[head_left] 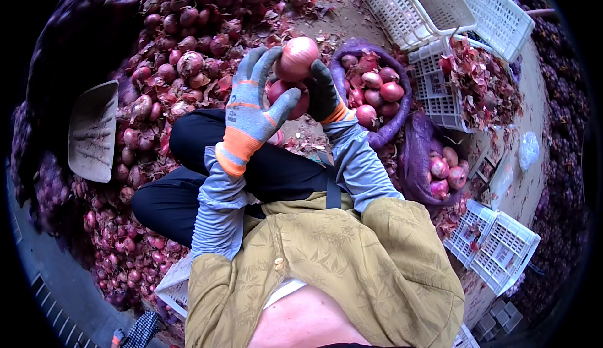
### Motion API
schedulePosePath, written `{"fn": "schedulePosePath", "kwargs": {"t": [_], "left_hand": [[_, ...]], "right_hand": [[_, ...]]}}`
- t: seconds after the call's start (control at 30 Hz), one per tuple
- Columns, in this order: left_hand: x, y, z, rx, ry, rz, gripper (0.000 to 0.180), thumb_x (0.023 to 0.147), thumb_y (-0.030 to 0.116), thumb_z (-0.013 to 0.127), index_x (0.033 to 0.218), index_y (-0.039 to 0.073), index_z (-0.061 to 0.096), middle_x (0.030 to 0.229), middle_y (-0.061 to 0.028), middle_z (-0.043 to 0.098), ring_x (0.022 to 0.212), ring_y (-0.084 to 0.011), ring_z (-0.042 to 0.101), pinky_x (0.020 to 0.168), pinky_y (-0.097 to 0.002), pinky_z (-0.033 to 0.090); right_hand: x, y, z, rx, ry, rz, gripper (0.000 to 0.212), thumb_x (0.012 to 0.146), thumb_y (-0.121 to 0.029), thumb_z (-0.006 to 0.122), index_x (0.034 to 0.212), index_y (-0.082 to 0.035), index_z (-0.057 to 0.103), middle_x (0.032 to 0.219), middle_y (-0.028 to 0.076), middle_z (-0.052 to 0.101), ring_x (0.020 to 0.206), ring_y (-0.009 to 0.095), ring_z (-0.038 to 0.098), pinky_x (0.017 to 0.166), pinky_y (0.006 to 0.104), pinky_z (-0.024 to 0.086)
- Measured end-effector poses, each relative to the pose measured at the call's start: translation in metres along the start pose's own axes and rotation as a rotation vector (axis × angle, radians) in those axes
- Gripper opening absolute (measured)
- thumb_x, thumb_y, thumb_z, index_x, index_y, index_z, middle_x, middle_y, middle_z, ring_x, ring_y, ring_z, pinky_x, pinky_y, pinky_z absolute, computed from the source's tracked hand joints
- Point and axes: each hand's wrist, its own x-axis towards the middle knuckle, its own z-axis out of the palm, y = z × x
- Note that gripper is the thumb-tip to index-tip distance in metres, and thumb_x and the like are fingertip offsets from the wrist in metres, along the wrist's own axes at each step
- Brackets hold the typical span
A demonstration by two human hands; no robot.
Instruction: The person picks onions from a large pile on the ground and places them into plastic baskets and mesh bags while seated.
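Both my hands wear grey work gloves with orange cuffs and are raised together above my lap. A large, smooth red onion [297, 59] sits between the fingertips of my left hand [248, 106] and the fingers of my right hand [326, 93]. Just below it, a second, darker red onion [296, 101] is cupped between the two gloves, partly covered by my left thumb. My left fingers curve along the onions' left side. The right hand closes in from the other side, its lower fingers partly hidden behind the onions.
A big heap of red onions [188, 65] spreads left, with a scoop [93, 131] on it. At right stand an open purple mesh sack [402, 106] of onions and another sack [414, 159]. White crates [402, 9] are beyond; one crate [436, 84] holds loose skins.
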Motion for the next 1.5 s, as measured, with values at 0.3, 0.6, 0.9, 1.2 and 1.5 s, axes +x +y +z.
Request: {"fn": "schedulePosePath", "kwargs": {"t": [0.3,0.6,0.9,1.2,1.5], "left_hand": [[-0.001,0.014,-0.088,-0.356,0.221,-0.163,0.052,0.085,0.006,0.045,0.136,-0.004,0.035,0.133,-0.0194,0.046,0.099,-0.0218,0.060,0.076,-0.0263,0.052],[-0.030,-0.022,-0.167,-0.240,0.398,-0.287,0.052,0.092,0.021,0.040,0.134,-0.009,0.034,0.128,-0.0264,0.048,0.096,-0.0293,0.062,0.070,-0.0295,0.056],[-0.055,-0.046,-0.217,-0.207,0.521,-0.414,0.040,0.096,0.016,0.040,0.129,-0.006,0.044,0.118,-0.0195,0.057,0.091,-0.0204,0.063,0.072,-0.0259,0.052],[-0.082,-0.090,-0.239,-0.230,0.558,-0.606,0.040,0.093,0.017,0.049,0.128,-0.003,0.047,0.116,-0.0145,0.059,0.090,-0.0164,0.061,0.073,-0.0247,0.049],[-0.082,-0.101,-0.249,0.064,0.441,-0.693,0.040,0.080,0.007,0.060,0.119,-0.001,0.057,0.115,-0.0110,0.057,0.086,-0.0158,0.057,0.072,-0.0251,0.047]], "right_hand": [[-0.054,-0.053,-0.172,-1.104,0.416,-0.487,0.046,0.087,-0.020,0.061,0.129,-0.009,0.048,0.127,0.010,0.049,0.102,0.023,0.058,0.087,0.0335,0.048],[0.002,-0.045,-0.203,-2.079,1.090,0.529,0.060,0.083,-0.058,0.049,0.138,-0.036,0.038,0.128,0.023,0.046,0.106,0.039,0.058,0.085,0.0492,0.048],[-0.006,-0.017,-0.196,-2.392,0.995,0.479,0.090,0.077,-0.061,0.056,0.146,-0.014,0.020,0.122,0.020,0.048,0.105,0.039,0.053,0.080,0.0489,0.049],[0.082,0.001,-0.135,-2.459,0.609,-0.046,0.061,0.080,-0.030,0.064,0.134,-0.012,0.042,0.115,0.020,0.055,0.102,0.037,0.055,0.088,0.0442,0.045],[0.346,0.228,0.004,-2.236,-0.281,-0.134,0.085,0.068,-0.046,0.074,0.140,-0.027,0.033,0.135,0.014,0.040,0.118,0.036,0.045,0.090,0.0501,0.043]]}}
